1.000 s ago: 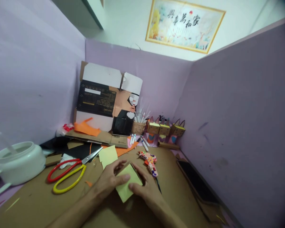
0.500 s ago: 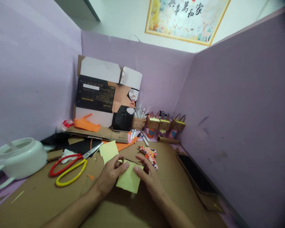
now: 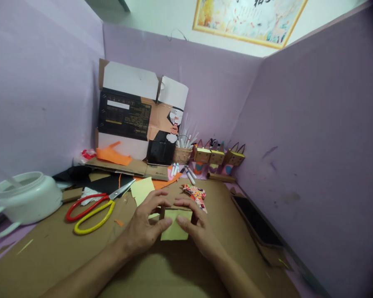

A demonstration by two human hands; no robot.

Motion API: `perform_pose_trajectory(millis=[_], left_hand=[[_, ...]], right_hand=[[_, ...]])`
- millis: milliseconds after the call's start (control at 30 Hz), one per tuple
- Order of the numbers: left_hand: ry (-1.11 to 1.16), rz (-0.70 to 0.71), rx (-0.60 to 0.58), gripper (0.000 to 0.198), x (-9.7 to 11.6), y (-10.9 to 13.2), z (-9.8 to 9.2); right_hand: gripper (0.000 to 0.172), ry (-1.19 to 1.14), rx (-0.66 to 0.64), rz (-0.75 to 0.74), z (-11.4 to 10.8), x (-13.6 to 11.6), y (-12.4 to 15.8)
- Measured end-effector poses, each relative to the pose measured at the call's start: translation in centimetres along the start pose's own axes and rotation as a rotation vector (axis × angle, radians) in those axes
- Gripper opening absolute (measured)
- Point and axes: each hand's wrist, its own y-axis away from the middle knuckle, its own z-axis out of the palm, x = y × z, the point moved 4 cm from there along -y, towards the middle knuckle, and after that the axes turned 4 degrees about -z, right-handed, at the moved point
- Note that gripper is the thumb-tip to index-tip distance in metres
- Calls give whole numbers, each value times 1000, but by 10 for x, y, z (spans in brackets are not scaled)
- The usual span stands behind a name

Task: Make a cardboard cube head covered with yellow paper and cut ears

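Note:
Between my two hands is a small cardboard box with a piece of pale yellow paper lying over the side that faces me. My left hand grips its left side, thumb on the paper and fingers at the top edge. On the right, my right hand holds it the same way, thumb pressed near the paper's middle. The box's far side is hidden. Just beyond lies another yellow paper sheet, and behind my right fingers is a patterned, colourful piece.
Scissors with red and yellow handles lie to the left, near a white pot. A dark phone-like slab lies along the right wall. Markers, a basket of sticks and eared cardboard figures stand at the back.
The yellow-faced box has tilted so its brown top edge shows, and the paper now sits flatter against it. Both hands have closed in around it, and the camera view has shifted slightly.

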Motion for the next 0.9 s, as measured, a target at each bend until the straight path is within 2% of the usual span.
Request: perform_pose_trajectory(millis=[133, 300, 400, 433, 500, 567, 600, 667, 767, 833, 900], left_hand=[[25, 16, 2, 18, -3, 2, 0], [174, -90, -91, 53, -12, 1, 4], [123, -128, -55, 49, -14, 0, 2], [104, -128, -29, 47, -14, -1, 1], [97, -129, 21, 46, -15, -2, -3], [125, -132, 71, 46, -16, -3, -7], [152, -137, 93, 47, -17, -4, -9], [229, -160, 122, 49, -19, -5, -11], [331, -211, 144, 52, -19, -7, -13], [340, -239, 160, 53, -18, -7, -14], [339, -246, 163, 54, -17, -8, -14]], right_hand=[[22, 26, -1, 1, 0, 1, 1], [31, -6, 54, -33, 1, -2, 2], [43, -4, 27, 11, 0, -2, 0], [45, -8, 43, 39, -4, -1, -2], [46, 23, 168, 118, -20, 5, -6], [44, 196, 348, 253, -42, 14, -7], [45, 347, 392, 323, -52, 19, -8], [45, 620, 378, 460, -67, 29, -8], [45, 815, 226, 604, -72, 42, -8], [37, 806, 222, 611, -70, 47, -8], [28, 704, 284, 595, -69, 50, -10]])
